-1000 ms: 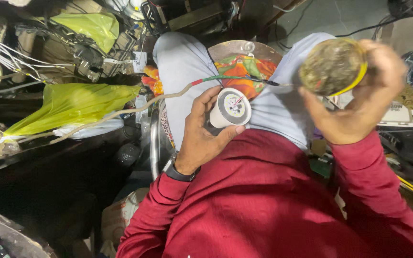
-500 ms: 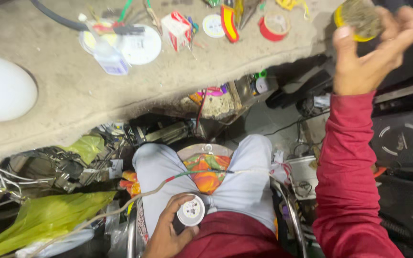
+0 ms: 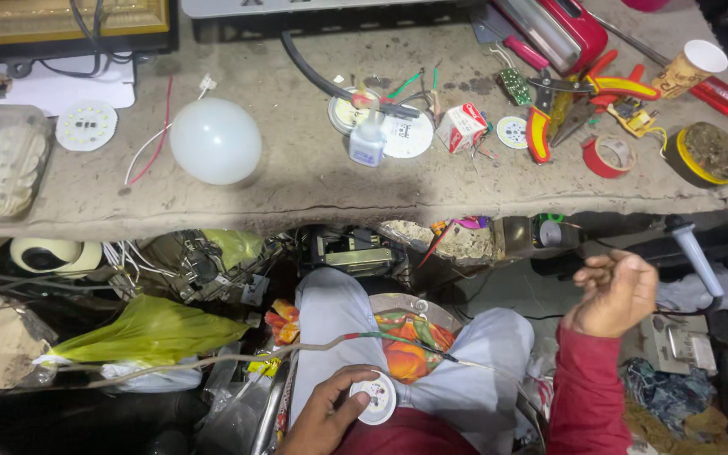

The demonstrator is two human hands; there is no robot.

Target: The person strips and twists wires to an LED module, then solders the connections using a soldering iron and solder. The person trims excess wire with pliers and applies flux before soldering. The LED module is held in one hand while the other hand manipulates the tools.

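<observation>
My left hand [image 3: 330, 413] rests low in my lap, fingers [image 3: 355, 403] clamped on a small round white plastic lamp base [image 3: 375, 397] (face up, over my thigh). My right hand [image 3: 612, 291] hangs empty in the air below the edge of the worn concrete counter [image 3: 297, 181], fingers loosely curled and apart. A yellow-rimmed round tin [image 3: 708, 153] sits at the counter's right end.

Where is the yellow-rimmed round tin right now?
In the head view, the yellow-rimmed round tin sits at the bench's right end, beside the red tape roll.
</observation>
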